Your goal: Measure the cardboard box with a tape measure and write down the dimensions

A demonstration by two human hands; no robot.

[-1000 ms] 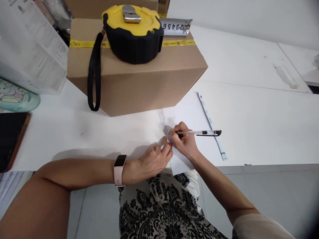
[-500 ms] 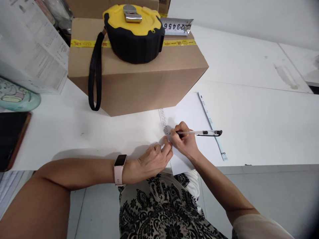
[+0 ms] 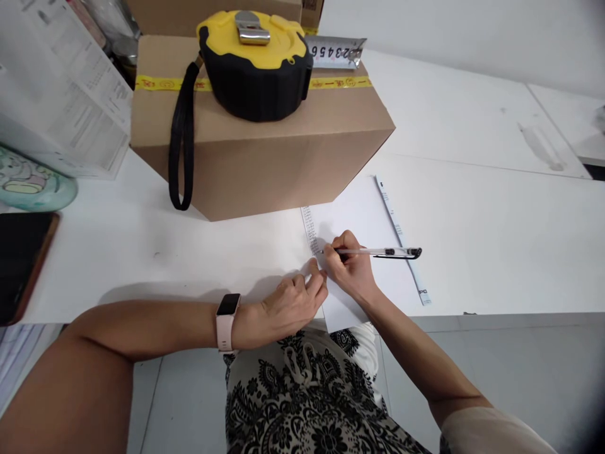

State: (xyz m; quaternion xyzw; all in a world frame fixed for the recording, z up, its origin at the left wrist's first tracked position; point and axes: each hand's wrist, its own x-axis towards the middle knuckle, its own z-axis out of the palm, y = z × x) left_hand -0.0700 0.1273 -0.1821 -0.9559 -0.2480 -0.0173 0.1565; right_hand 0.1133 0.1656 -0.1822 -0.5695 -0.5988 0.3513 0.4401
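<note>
My right hand (image 3: 352, 268) is closed around a clear-barrelled pen with a black cap (image 3: 373, 252), its tip down on a white sheet of paper (image 3: 362, 214). Small handwritten lines run in a column along the sheet's left edge. Beside the pen tip lies my left hand (image 3: 290, 302), fingertips resting on the paper's left edge, fingers loosely bent and a little apart, holding nothing. A pink-banded watch (image 3: 227, 321) sits on the left wrist. Part of the sheet is hidden by the right hand, and its near corner hangs over the table edge.
Beyond my hands stands a cardboard box (image 3: 278, 176) with a yellow-black tape measure (image 3: 258, 75) on top, its blade slightly out. A blue-white strip (image 3: 401, 239) lies along the paper's right side. At left are a phone (image 3: 23, 265), a mint-green patterned object (image 3: 38, 180) and printed packaging (image 3: 66, 94).
The pen tip and both hands stay in nearly the same place on the paper. The view has shifted very slightly.
</note>
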